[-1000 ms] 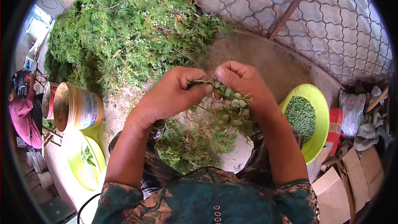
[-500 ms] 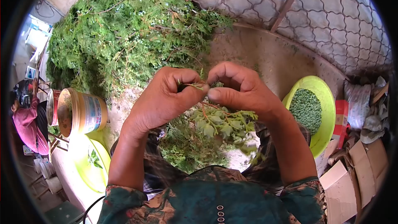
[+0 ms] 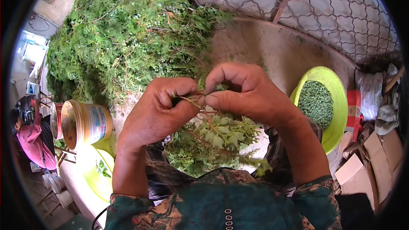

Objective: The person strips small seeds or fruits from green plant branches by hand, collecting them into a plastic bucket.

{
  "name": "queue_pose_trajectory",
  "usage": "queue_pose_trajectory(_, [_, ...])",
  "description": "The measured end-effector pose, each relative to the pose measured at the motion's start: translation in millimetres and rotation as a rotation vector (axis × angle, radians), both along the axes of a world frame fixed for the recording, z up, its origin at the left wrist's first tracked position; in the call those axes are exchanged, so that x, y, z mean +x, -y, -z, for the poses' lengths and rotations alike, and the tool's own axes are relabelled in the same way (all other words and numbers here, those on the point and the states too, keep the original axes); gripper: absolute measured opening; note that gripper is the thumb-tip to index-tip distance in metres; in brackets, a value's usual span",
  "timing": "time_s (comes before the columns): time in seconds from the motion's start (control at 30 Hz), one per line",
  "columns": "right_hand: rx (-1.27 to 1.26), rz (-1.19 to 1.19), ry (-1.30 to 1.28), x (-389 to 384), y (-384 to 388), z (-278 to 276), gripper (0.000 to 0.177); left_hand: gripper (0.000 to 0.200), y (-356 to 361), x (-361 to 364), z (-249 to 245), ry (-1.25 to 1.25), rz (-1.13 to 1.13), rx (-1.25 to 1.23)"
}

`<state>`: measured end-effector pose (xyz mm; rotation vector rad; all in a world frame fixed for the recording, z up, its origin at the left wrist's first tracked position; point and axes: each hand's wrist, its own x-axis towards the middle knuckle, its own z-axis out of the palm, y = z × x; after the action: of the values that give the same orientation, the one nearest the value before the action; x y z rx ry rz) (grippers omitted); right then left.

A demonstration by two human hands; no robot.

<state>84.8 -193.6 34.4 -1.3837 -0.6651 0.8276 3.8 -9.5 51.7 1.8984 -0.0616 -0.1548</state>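
A thin green twig (image 3: 191, 98) is pinched between the thumb and fingers of my left hand (image 3: 164, 108). My right hand (image 3: 245, 89) meets it at the fingertips, its thumb and forefinger pressed together on the sprig. From there a sprig with pale green cones (image 3: 223, 134) hangs below my right hand, above my lap. Beneath it lie loose green cuttings (image 3: 183, 151) between my knees. What exactly sits between the touching fingertips is too small to make out.
A large heap of evergreen branches (image 3: 123, 38) lies ahead to the left. A yellow-green basin (image 3: 338, 123) of small green cones is at the right, near cardboard (image 3: 362, 174). Left are a tan bucket (image 3: 91, 123), another basin (image 3: 91, 174) and a seated person (image 3: 36, 140).
Both hands have shifted slightly left with the sprig, fingertips still together. The whole view has tilted a little, and the hanging sprig sits at a slightly different angle.
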Motion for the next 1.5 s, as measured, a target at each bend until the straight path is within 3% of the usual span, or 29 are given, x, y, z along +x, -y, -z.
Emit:
queue_pose_trajectory(0.2, [0.101, 0.045, -0.219, 0.1, 4.0, 6.1, 0.016, 0.009, 2.7, 5.2, -6.3, -0.107, -0.001, -0.003])
queue_pose_trajectory(0.3, [0.136, 0.124, -0.168, 1.2, 9.0, 4.4, 0.015, 0.008, 0.7, 3.5, -13.4, -0.078, 0.031, -0.042])
queue_pose_trajectory(0.37, [0.546, 0.244, -0.773, 44.0, 64.5, 20.0, 0.015, 0.007, -23.7, -5.4, -17.1, 0.044, -0.089, -0.023])
queue_pose_trajectory(0.47, [0.529, 0.304, -0.691, 58.1, 79.0, 17.7, 0.016, 0.012, -36.3, -7.4, -16.5, -0.074, -0.237, -0.031])
queue_pose_trajectory(0.5, [0.568, 0.378, -0.952, 48.0, 69.9, 20.7, 0.015, 0.014, -29.6, -3.9, -8.3, -0.043, -0.202, -0.022])
queue_pose_trajectory(0.67, [0.664, 0.451, -1.052, 40.9, 67.1, 29.5, 0.017, 0.025, -9.4, 5.2, 0.6, -0.075, -0.191, 0.001])
queue_pose_trajectory(0.77, [0.523, 0.674, -0.978, 39.3, 77.6, 17.0, 0.016, 0.028, -6.3, 6.3, 7.1, -0.018, -0.155, -0.043])
queue_pose_trajectory(0.83, [0.698, 0.522, -0.773, 46.4, 115.0, 22.1, 0.018, 0.021, -9.4, 6.1, 16.7, -0.044, -0.153, -0.060])
queue_pose_trajectory(0.9, [0.554, 0.916, -0.192, 33.8, 144.3, -20.1, 0.017, 0.016, -4.4, 6.9, 19.7, -0.056, -0.191, -0.124])
queue_pose_trajectory(0.97, [0.285, 1.583, 0.354, 27.6, 180.6, -25.5, 0.016, 0.014, -5.6, 10.0, 25.0, -0.056, -0.172, -0.212])
queue_pose_trajectory(1.0, [0.065, 1.676, 0.610, 28.6, 224.2, -1.8, 0.022, 0.014, -6.3, 9.9, 25.3, -0.056, -0.184, -0.210])
queue_pose_trajectory(1.03, [-0.488, 1.733, 0.846, 52.1, 311.1, 55.6, 0.025, 0.014, -4.4, 10.1, 24.2, -0.075, -0.156, -0.249])
queue_pose_trajectory(1.07, [-1.078, 1.406, 1.043, 46.7, 339.6, 88.0, 0.036, 0.014, -1.2, 10.6, 22.1, -0.088, -0.126, -0.291])
queue_pose_trajectory(1.1, [-1.583, 0.986, 0.826, 28.7, 344.8, 104.0, 0.048, 0.014, 2.5, 10.2, 19.5, -0.099, -0.171, -0.301])
queue_pose_trajectory(1.13, [-1.508, 0.878, 0.810, 14.2, 334.3, 97.9, 0.047, 0.014, 1.9, 12.1, 20.0, -0.092, -0.173, -0.307])
queue_pose_trajectory(1.2, [-1.140, 1.088, 0.701, 13.1, 276.7, 66.3, 0.028, 0.012, 3.3, 13.6, 25.9, -0.080, -0.102, -0.332])
queue_pose_trajectory(1.27, [-0.365, 1.054, 0.334, 1.9, 194.4, 19.7, 0.012, 0.010, 7.9, 15.1, 26.7, -0.112, -0.077, -0.343])
queue_pose_trajectory(1.3, [-0.187, 0.959, 0.307, -8.9, 153.6, 0.4, 0.008, 0.010, 10.8, 16.9, 32.0, -0.066, -0.105, -0.310])
queue_pose_trajectory(1.33, [-0.193, 0.894, 0.447, -13.3, 127.2, -0.4, 0.011, 0.010, 12.8, 17.5, 34.7, -0.019, -0.137, -0.280])
queue_pose_trajectory(1.37, [-0.197, 0.767, 0.352, -27.4, 95.2, -19.0, 0.016, 0.010, 13.3, 17.4, 34.4, -0.017, -0.133, -0.283])
queue_pose_trajectory(1.4, [-0.186, 0.610, 0.979, -18.1, 81.2, -6.9, 0.025, 0.011, 13.7, 17.6, 34.3, -0.004, -0.107, -0.179])
queue_pose_trajectory(1.43, [-0.289, 0.525, 1.115, -20.9, 65.7, -9.6, 0.038, 0.012, 15.0, 19.3, 33.8, 0.016, -0.075, -0.078])
queue_pose_trajectory(1.5, [-0.261, 0.471, 1.182, -11.4, 43.0, 10.4, 0.058, 0.015, 16.3, 17.4, 27.3, 0.172, -0.024, 0.112])
